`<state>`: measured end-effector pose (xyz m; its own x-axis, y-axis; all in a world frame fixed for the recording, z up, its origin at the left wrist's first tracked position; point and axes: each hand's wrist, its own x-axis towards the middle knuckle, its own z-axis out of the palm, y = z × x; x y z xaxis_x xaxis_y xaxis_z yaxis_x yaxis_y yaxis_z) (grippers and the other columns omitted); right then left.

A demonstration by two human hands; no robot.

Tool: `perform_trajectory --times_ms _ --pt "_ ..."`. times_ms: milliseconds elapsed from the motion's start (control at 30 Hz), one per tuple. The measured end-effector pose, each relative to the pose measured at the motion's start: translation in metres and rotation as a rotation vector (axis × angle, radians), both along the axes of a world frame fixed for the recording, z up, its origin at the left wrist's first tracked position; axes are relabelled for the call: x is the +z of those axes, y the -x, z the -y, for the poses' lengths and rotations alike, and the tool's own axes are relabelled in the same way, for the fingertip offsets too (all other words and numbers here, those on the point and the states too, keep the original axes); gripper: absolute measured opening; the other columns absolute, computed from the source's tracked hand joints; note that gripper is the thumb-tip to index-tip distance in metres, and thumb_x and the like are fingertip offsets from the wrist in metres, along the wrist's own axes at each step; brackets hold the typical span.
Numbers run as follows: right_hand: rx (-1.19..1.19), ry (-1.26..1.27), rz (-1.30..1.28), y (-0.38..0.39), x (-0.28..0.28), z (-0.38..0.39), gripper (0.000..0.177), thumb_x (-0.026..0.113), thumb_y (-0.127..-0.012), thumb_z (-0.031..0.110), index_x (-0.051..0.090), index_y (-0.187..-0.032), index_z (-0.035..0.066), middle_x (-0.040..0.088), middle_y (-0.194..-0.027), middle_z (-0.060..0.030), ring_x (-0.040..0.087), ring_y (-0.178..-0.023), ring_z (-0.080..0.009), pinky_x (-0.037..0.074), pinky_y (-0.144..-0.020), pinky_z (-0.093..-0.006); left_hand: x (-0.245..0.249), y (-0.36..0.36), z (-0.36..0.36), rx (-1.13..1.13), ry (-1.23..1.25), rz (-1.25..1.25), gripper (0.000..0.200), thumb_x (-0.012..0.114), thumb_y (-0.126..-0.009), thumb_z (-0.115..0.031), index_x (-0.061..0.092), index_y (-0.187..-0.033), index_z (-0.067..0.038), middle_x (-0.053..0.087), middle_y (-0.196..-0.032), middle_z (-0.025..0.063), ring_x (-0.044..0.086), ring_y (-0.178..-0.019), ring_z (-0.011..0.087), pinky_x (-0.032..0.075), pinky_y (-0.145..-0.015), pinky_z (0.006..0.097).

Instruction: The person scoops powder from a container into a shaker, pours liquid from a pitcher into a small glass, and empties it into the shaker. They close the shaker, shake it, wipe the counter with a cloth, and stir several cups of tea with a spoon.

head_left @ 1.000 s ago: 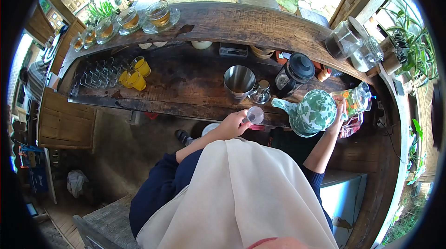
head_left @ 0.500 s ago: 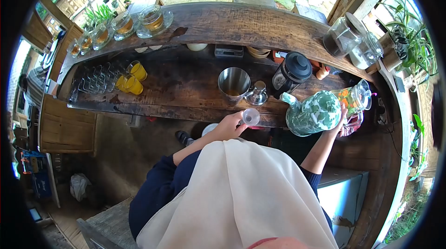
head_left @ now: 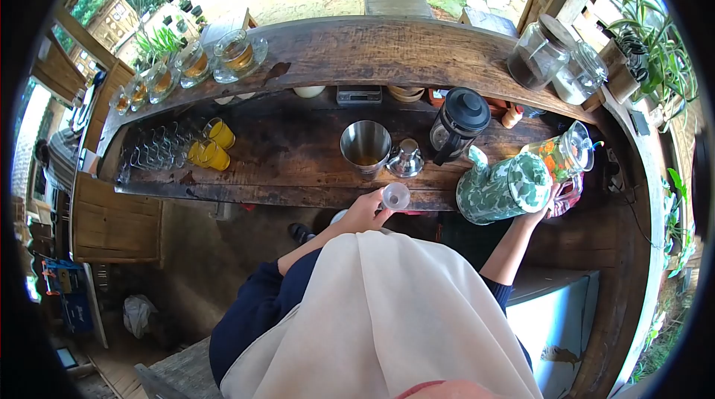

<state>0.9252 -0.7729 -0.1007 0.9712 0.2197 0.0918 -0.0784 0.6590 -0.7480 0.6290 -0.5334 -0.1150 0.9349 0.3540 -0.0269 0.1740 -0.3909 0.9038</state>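
Observation:
My left hand [head_left: 363,212] holds a small clear plastic cup [head_left: 395,196] by its side, at the counter's front edge. On the right, my right hand [head_left: 542,209] is closed around the handle side of a green and white mottled kettle [head_left: 497,187], whose spout points up and left. Behind the cup stand a metal tumbler [head_left: 366,147] with some brown liquid inside and a small shiny metal-and-glass vessel [head_left: 406,159]. A black-lidded French press [head_left: 459,123] is between these and the kettle. Right of the kettle is a glass pitcher [head_left: 562,152] with orange decoration.
Glass cups of amber drink [head_left: 235,54] line the upper shelf [head_left: 372,45] at left. Yellow glasses [head_left: 214,155] and several clear glasses [head_left: 159,149] stand on the lower counter. Two jars [head_left: 538,54] are at upper right. A person [head_left: 59,157] is at far left.
The view has shifted slightly. The kettle is a little more upright and sits slightly lower beside the pitcher. Both hands keep their holds.

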Motion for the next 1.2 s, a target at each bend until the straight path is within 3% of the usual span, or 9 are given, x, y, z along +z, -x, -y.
perform_trajectory --times_ms 433,700,900,967,1200 --pt "-0.262 0.126 0.151 0.032 0.032 -0.022 0.051 0.036 -0.096 0.049 0.05 -0.1 0.0 0.057 -0.098 -0.0114 0.056 -0.091 -0.0188 0.045 -0.084 -0.0325 -0.027 0.002 -0.005 -0.019 -0.078 0.032 0.041 0.062 -0.082 -0.012 0.049 -0.118 0.003 0.06 -0.107 0.0229 0.06 -0.098 0.0377 0.048 -0.082 0.039" --pt "-0.411 0.116 0.222 0.019 0.01 -0.026 0.049 0.037 -0.095 0.05 0.048 -0.095 0.002 0.055 -0.094 -0.0088 0.054 -0.09 -0.0171 0.044 -0.083 -0.0328 -0.024 0.002 -0.003 -0.015 -0.094 0.058 0.042 0.062 -0.081 -0.013 0.049 -0.117 0.004 0.06 -0.108 0.0238 0.059 -0.1 0.0382 0.048 -0.084 0.0398" --pt "-0.591 0.271 0.339 0.023 0.02 -0.032 0.029 0.043 -0.093 0.035 0.044 -0.092 0.006 0.048 -0.093 -0.0056 0.05 -0.089 -0.0159 0.041 -0.083 -0.0332 -0.023 0.003 -0.005 -0.03 -0.098 0.029 0.041 0.062 -0.082 -0.013 0.048 -0.117 0.004 0.059 -0.109 0.0245 0.057 -0.102 0.039 0.047 -0.086 0.0403" --pt "-0.569 0.072 0.15 0.031 0.031 -0.041 0.023 0.044 -0.091 0.03 0.044 -0.092 0.007 0.048 -0.095 -0.0057 0.049 -0.092 -0.0161 0.039 -0.086 -0.0335 -0.022 0.003 -0.005 -0.037 -0.108 0.028 0.041 0.061 -0.082 -0.013 0.048 -0.117 0.005 0.059 -0.11 0.0247 0.057 -0.103 0.0391 0.046 -0.087 0.0403" --pt "-0.636 0.11 0.134 0.021 0.026 -0.049 0.025 0.048 -0.089 0.029 0.041 -0.098 0.006 0.049 -0.098 -0.0093 0.05 -0.095 -0.0189 0.039 -0.088 -0.0351 -0.014 0.002 -0.004 -0.031 -0.088 -0.018 0.04 0.061 -0.082 -0.012 0.049 -0.116 0.004 0.059 -0.11 0.0243 0.057 -0.103 0.0385 0.046 -0.087 0.0401"
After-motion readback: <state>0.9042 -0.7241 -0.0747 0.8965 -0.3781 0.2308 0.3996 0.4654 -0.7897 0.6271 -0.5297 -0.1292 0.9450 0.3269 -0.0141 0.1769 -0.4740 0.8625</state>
